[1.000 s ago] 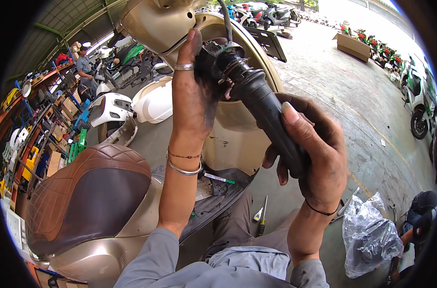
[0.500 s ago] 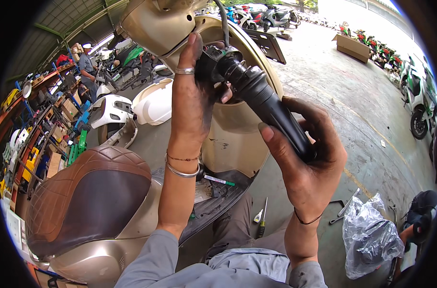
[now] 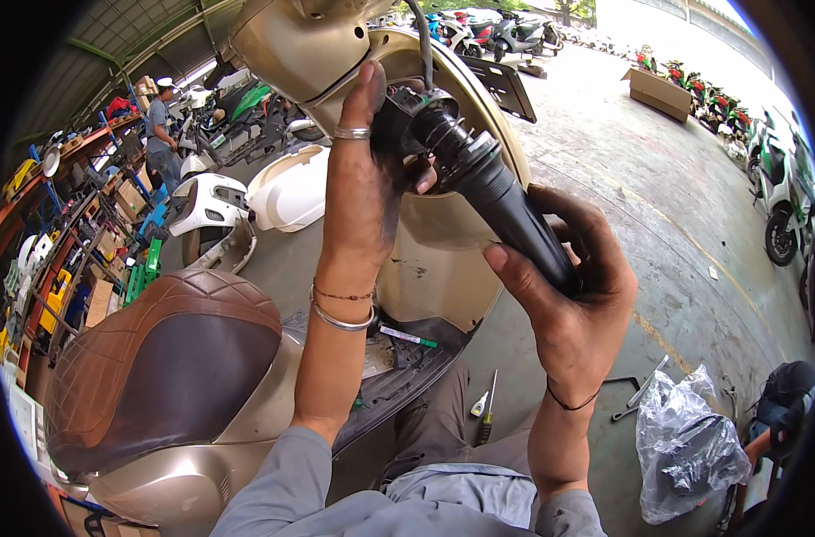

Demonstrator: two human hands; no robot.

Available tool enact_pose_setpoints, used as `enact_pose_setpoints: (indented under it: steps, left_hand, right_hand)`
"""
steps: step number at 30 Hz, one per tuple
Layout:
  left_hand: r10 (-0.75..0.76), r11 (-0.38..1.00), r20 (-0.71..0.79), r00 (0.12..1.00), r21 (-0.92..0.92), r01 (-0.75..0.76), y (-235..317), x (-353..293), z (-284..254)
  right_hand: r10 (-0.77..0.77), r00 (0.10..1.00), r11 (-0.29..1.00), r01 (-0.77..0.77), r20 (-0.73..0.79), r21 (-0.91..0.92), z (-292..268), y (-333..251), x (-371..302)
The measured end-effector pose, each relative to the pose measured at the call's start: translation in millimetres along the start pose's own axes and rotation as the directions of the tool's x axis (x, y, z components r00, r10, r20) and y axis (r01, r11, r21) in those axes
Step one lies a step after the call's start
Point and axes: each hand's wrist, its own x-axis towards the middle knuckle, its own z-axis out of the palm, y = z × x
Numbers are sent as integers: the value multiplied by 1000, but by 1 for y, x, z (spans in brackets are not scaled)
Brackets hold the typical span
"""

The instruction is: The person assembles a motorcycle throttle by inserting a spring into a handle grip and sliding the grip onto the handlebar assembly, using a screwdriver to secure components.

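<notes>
My right hand [image 3: 586, 295] is closed around the lower end of a black handlebar grip [image 3: 517, 219], thumb on the near side and fingers curled over the far side. The grip slants up and left to a ribbed collar. Above that, a black switch housing [image 3: 405, 115] hangs from a cable. My left hand [image 3: 358, 179], smudged dark, wraps the housing from the left with its thumb pointing up; most of its fingers are hidden behind. Just behind stands the beige scooter front [image 3: 443, 215], its headset cover [image 3: 305, 45] above my left hand.
The scooter's brown seat [image 3: 166, 358] is at my left. A marker [image 3: 407, 336] lies on the footboard. On the floor are a screwdriver [image 3: 485, 428], a wrench [image 3: 640, 389] and a clear plastic bag [image 3: 689, 447]. A person [image 3: 161, 139] stands by parts shelves at the far left.
My right hand and the lower end of the grip have shifted slightly up and left. My left hand keeps its hold on the housing. The distant person has turned a little.
</notes>
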Motion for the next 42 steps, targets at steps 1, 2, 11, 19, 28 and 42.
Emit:
enact_pose_setpoints:
  steps: [1,2,11,19,28,42]
  left_hand:
    - [-1,1000,0,1000,-3,1,-1,0,1]
    - [-7,1000,0,1000,2,7,-2,0,2]
    - [-14,998,104,994,55,9,-3,0,-7]
    - [-5,998,98,995,58,-1,-5,0,-6]
    - [-3,998,92,996,63,-2,-7,1,-6]
    - [4,1000,22,1000,25,-4,-6,-1,-9]
  right_hand:
    - [0,1000,1000,0,0,-3,0,1,0]
    - [10,1000,1000,-10,7,28,-1,3,0]
    - [107,994,981,-110,26,159,3,13,-1]
    - [-175,982,982,169,-69,-81,8,14,-1]
    - [-339,940,854,290,-39,-433,8,18,-2]
    - [-412,911,864,384,-19,-326,8,14,2]
